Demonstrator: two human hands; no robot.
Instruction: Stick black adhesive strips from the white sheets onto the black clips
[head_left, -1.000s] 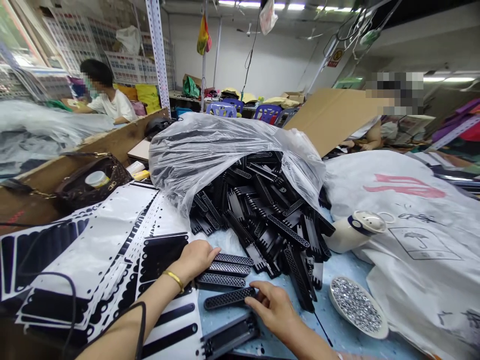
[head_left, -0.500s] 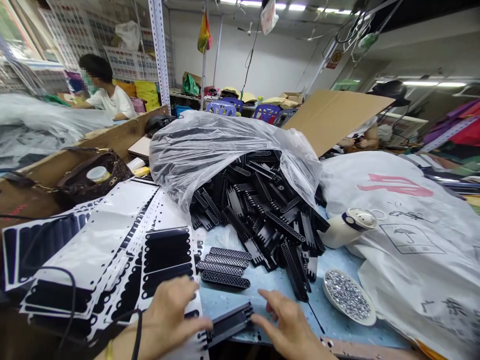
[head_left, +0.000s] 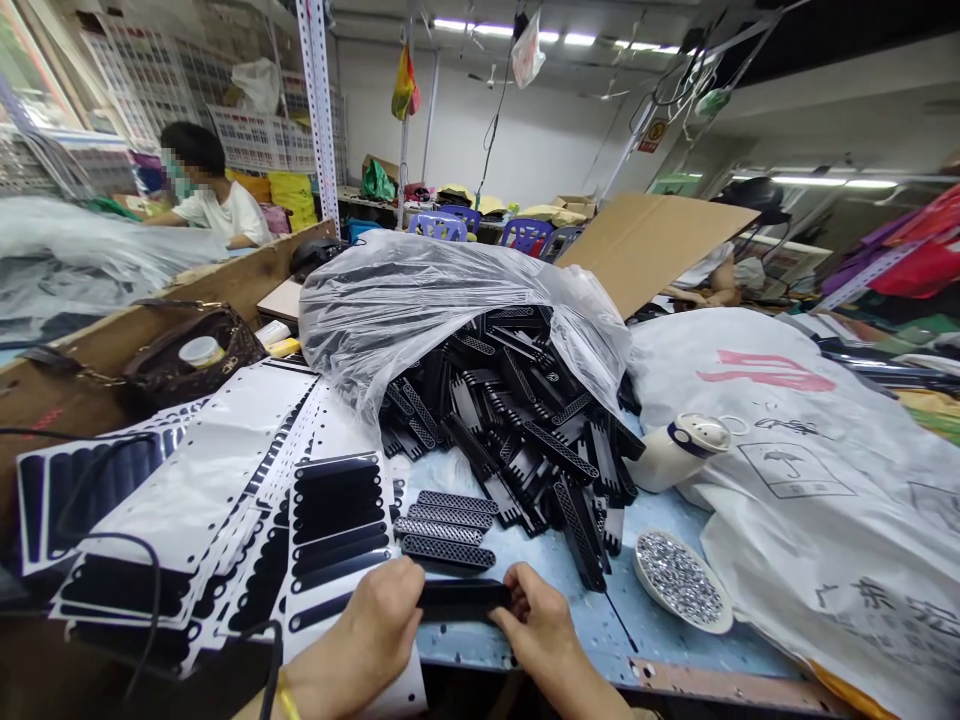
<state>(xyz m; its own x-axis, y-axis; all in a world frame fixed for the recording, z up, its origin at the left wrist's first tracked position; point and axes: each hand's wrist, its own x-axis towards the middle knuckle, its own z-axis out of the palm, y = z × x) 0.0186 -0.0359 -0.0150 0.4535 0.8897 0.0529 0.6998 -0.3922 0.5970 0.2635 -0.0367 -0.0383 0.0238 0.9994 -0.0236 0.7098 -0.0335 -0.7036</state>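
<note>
A long black plastic piece (head_left: 463, 597) lies level between my hands near the table's front edge, its smooth dark side showing. My left hand (head_left: 379, 615) is closed on its left end, fingers curled. At the other end, my right hand (head_left: 541, 618) pinches it between thumb and fingers. Just beyond sit several similar pieces with a mesh pattern (head_left: 446, 530), lined up in a row. A heap of black pronged pieces (head_left: 517, 400) spills from a clear plastic bag (head_left: 420, 280). Left of my hands are white sheets (head_left: 217, 430) bearing black rounded strips (head_left: 337, 500).
To the right stand a bowl of small shiny bits (head_left: 681, 580), a cream bottle (head_left: 679, 455) and a large white sack (head_left: 772, 420). A brown handbag (head_left: 199, 350) rests by the wooden board at left. A co-worker (head_left: 217, 190) sits beyond it; another person's arm (head_left: 716, 285) shows behind cardboard.
My hands were spread around the piece, its pronged side showing. Now both have closed on its ends, and a smooth side shows. The view has shifted slightly.
</note>
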